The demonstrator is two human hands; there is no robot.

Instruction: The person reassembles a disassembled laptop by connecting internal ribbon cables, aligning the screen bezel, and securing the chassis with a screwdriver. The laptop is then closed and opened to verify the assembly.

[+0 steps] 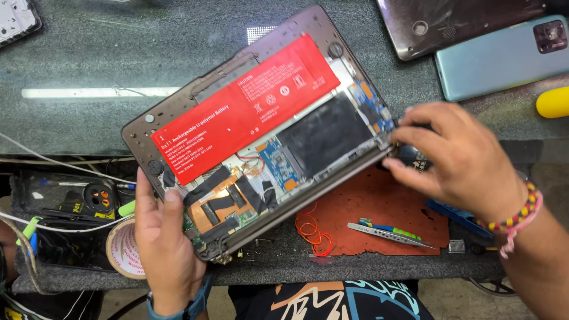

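One opened laptop base [261, 130] lies tilted across the middle of the frame on a dark stone worktop [118, 53], its bottom cover off, showing one long red battery [249, 101], one black pad over the board at centre right, and one copper-coloured patch crossed by black tape strips at lower left. The left hand [166, 243], at the lower left of the frame, grips the laptop's lower left corner, thumb laid over the edge onto the inside and fingers curled beneath. The right hand [456, 160], at centre right, is closed loosely round the laptop's right end near the hinge, fingertips pressing its edge; a small dark part sits under the fingers, too hidden to tell what it is. One beaded bracelet [521, 213] circles the right wrist. Below the laptop lies one red mat [379, 219], bearing one pair of metal tweezers [391, 236] and one loop of orange wire [311, 231]. At lower left stands one roll of tape [121, 252]. In the upper right corner lie two flat devices: one dark cover [456, 24] and one pale blue phone [504, 59], with one yellow object [554, 102] just below them.
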